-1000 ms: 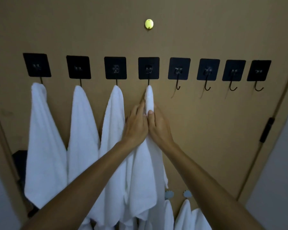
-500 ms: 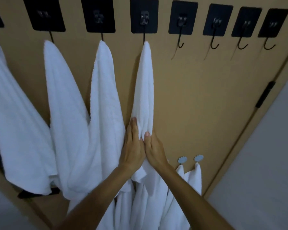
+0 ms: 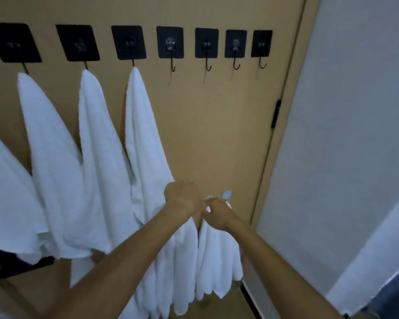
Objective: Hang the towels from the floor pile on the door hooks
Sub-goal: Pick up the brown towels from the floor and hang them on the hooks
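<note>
While four hooks (image 3: 172,65) hang bare — both hands (image 3: 182,199) hover low, holding nothing.

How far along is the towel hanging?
Done: white towels hang from the left hooks, the last under the third plate. In hand: nothing visibly; left hand and right hand are down by lower towels. Left: four bare hooks, starting here.

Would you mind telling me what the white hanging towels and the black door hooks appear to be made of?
White hanging towels: likely cotton terry; the surface looks nubbly and drapes in soft folds. Black door hooks: seemingly thin bent metal wire, matt, on flat square black pads, probably adhesive plastic.
</note>
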`<state>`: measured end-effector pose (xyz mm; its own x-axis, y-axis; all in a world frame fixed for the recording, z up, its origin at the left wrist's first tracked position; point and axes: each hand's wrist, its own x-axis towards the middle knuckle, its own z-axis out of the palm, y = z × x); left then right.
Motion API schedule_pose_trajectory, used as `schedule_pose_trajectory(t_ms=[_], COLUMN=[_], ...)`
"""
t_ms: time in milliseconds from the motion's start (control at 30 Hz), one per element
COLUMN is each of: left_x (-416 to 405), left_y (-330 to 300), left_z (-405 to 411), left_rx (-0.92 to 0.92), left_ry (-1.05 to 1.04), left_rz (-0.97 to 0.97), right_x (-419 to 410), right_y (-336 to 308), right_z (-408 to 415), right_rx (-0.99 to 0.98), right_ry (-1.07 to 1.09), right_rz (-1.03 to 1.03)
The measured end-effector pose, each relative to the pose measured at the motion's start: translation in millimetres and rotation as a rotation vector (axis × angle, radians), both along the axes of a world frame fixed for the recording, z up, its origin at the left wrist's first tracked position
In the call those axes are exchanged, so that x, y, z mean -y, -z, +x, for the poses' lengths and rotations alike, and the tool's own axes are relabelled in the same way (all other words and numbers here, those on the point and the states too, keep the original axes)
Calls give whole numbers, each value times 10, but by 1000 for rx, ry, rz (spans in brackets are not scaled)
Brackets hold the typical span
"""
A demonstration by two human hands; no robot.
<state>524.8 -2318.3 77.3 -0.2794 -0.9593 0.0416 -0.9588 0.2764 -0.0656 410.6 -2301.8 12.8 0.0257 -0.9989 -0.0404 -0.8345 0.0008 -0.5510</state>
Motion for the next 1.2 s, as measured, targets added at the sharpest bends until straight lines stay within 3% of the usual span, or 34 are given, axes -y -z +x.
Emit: schedule_pose_trajectory(t_ms=[167,367,600,700,933,1200], left_x=[-858,-2311,-3840,-4175,-4319,-3962], left_y=[343,879,1572,1889,2678,3523], left_z=[-1173,-2566,-3593,-3837,-4317,-4746], left_rx=[-91,-210,-183,-169,42,186], left_ry=[304,655,940,1024,993,829], left_rz=[40,264,496,491,661,811], right_x=[-1198,-2968,-4867,-5418,-5882,-5741], right_y=[77,500,1089,1399,2147,2863], right_z=[-1185,-2409,-3143,-3329,-3793,-4371], right_rx=[-2,-66,-39,22,238,295], right_ry=[265,625,958,1067,1162,1119], right_rz=[-25,32,103,109,336,539])
